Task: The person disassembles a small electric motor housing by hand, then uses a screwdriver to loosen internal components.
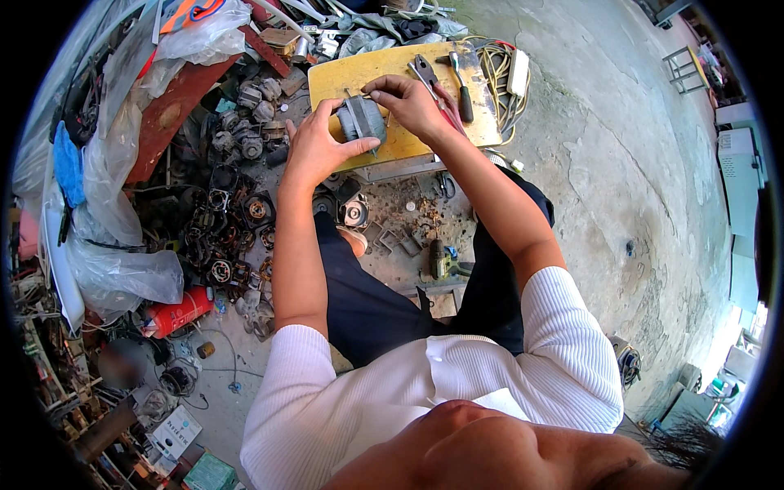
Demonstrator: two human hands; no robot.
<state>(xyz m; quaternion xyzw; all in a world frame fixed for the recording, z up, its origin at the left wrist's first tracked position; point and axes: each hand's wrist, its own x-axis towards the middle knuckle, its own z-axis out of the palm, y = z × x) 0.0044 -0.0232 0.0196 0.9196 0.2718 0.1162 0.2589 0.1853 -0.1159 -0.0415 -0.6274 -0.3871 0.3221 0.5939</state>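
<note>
On a worn yellow tabletop (pixel 400 67) stands a small grey electric motor (pixel 363 120) with a lighter band across its body. My left hand (pixel 314 149) is wrapped round its left and near side, with the thumb along the near edge. My right hand (pixel 406 100) is at the motor's far right edge. Its thumb and forefinger are pinched together there, and whatever lies between them is too small to make out. Beside my right wrist lie red-handled pliers (pixel 426 73) and a hammer (pixel 462 88) with a dark grip.
A white power strip (pixel 518 72) and coiled cables (pixel 493 61) lie right of the table. Below it, a green cordless drill (pixel 442 260) stands among scraps near my legs. Heaped motor parts (pixel 224 212) and plastic sheeting (pixel 122 278) crowd the left. Concrete floor (pixel 604 163) extends right.
</note>
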